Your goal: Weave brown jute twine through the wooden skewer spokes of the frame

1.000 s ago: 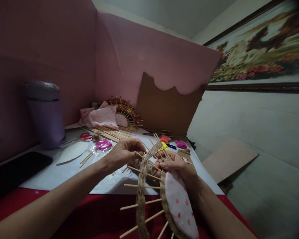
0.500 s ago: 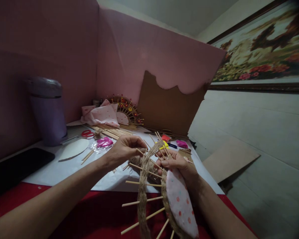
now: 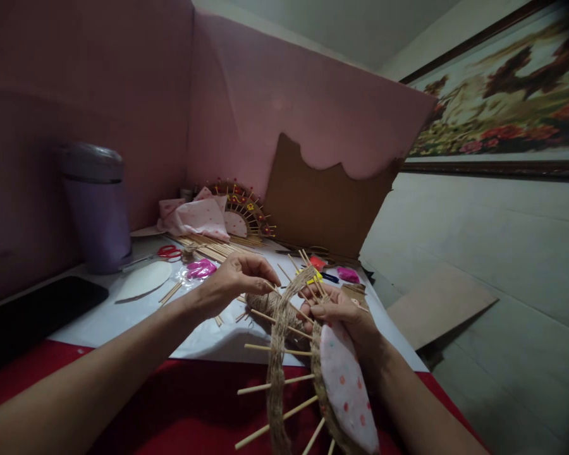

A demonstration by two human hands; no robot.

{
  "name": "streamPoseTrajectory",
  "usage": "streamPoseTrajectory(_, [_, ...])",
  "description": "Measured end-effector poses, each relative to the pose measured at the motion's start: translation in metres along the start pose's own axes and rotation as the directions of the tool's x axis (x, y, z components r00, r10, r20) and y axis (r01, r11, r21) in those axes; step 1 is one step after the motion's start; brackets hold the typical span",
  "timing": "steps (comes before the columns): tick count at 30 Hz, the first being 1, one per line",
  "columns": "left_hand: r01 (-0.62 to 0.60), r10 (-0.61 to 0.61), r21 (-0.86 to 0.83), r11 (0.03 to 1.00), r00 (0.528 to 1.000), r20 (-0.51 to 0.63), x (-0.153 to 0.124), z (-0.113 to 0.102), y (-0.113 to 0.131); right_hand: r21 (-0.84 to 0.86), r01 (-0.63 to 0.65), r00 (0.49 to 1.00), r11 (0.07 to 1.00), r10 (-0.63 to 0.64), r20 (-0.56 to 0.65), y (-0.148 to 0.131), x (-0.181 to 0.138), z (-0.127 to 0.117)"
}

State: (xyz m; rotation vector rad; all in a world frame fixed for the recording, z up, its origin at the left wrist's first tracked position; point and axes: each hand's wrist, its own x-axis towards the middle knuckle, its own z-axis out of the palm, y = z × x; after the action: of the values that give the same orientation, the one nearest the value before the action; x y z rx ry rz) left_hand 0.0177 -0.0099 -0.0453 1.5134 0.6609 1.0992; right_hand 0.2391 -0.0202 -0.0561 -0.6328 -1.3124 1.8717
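My right hand is closed round the upper part of a half-round woven piece, at its inner twine rim. That piece has a white fabric centre with red spots, thin wooden sticks fanning outward, and a band of jute twine woven across them. With thumb and fingers pinched together, my left hand grips the outer end of one upper stick, just left of the band. Whether twine is also between those fingertips I cannot tell. Behind the band lies a ball of jute twine, partly hidden.
On the white sheet are a phone-like black slab, a purple tumbler, red-handled scissors, a pale oval, a bagged magenta lump and loose sticks. A decorated half-round piece and brown cardboard stand behind.
The whole view has shifted slightly. My left fingers remain at the stick's end with only a small change in their bend; my right hand keeps its hold on the woven piece.
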Motion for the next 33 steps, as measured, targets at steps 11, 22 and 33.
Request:
streamPoseTrajectory(11, [-0.021,0.020,0.015,1.000,0.994,0.107,0.0011,-0.0064,0.0007,-0.001,0.002,1.000,1.000,-0.002,-0.019,-0.0012,-0.0012,0.0021])
streamPoseTrajectory(22, [-0.066,0.067,-0.016,0.998,0.995,0.071,0.0020,-0.0052,-0.0015,-0.008,-0.003,0.999,1.000,0.003,-0.037,-0.0011,-0.0014,0.0003])
streamPoseTrajectory(33, [-0.083,0.084,-0.029,0.996,0.996,0.030,0.0026,-0.0046,-0.0028,-0.025,0.026,0.999,0.999,-0.027,-0.045,-0.0008,-0.0018,-0.0003])
